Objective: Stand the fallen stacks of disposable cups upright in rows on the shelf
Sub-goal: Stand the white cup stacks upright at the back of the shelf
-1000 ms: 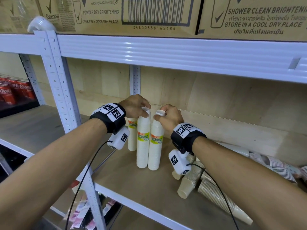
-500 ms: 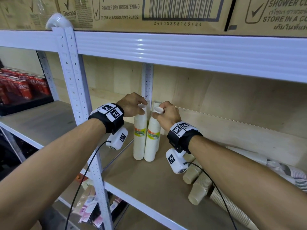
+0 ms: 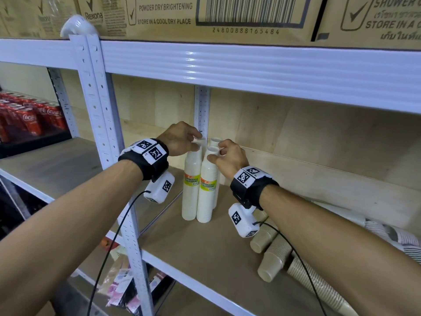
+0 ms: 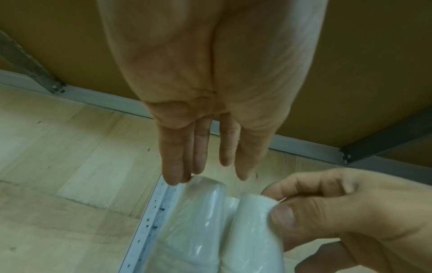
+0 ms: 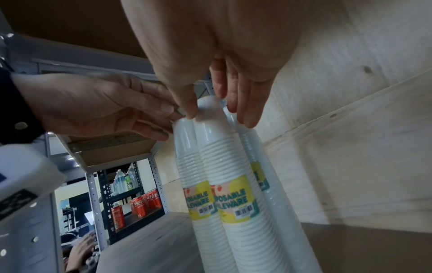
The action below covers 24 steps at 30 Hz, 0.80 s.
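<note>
Three white cup stacks stand upright together by the rear post [image 3: 201,110]. My left hand [image 3: 193,142] [image 4: 208,175] has straight fingers. Its fingertips touch the top of the left stack [image 3: 191,192] [image 4: 203,212] [image 5: 187,157], with the thumb apart from it. My right hand [image 3: 216,153] [image 5: 217,112] pinches the top of the front right stack [image 3: 206,197] [image 4: 252,221] [image 5: 217,157] between thumb and fingers. The third stack [image 3: 215,140] [image 5: 254,147] stands just behind. Fallen beige cup stacks [image 3: 273,258] lie under my right forearm.
More fallen stacks, ribbed brown [image 3: 319,286] and striped [image 3: 391,233], lie at the right on the shelf board [image 3: 205,258]. A white front post [image 3: 107,142] stands left of the cups. The upper shelf beam [image 3: 250,67] carries cardboard boxes [image 3: 159,14]. Red cola cans [image 3: 29,119] fill the left bay.
Both hands have moved the two front stacks back towards the rear post, close against the third stack. My left fingers have straightened from their grip on the stack's top.
</note>
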Motion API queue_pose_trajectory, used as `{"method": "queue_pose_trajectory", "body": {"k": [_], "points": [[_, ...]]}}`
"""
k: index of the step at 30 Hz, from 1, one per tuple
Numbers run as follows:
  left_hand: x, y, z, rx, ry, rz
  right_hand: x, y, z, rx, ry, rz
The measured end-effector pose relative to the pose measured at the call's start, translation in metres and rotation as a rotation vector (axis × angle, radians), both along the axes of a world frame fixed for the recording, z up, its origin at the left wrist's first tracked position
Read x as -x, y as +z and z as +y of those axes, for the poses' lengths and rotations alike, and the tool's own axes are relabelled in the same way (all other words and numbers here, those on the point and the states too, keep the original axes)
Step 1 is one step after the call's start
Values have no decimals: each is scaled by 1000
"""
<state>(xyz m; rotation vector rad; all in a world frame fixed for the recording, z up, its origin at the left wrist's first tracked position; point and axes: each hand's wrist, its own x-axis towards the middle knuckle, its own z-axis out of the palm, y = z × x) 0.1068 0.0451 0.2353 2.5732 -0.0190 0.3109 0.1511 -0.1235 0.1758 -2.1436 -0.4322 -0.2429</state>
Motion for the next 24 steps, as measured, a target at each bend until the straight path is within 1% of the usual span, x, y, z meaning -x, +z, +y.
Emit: {"method": "queue_pose_trajectory", "body": {"k": [3, 6, 10, 13, 18, 24], "points": [[0, 13, -9, -27, -22, -44, -1, 10, -17, 47, -16, -19], [-4, 27, -25, 11, -57, -60, -3, 23, -44, 98, -46, -20], [-18, 37, -56, 20, -137, -77, -7, 33, -90, 184, -109, -12], [-30, 37, -87, 31, -209, -67, -11, 35, -131, 266, -187, 9], [-55, 19, -138, 8, -324, -25, -9, 24, -196, 408, -275, 69], [-81, -24, -193, 34, -434, 92, 1, -8, -267, 527, -351, 236]]}}
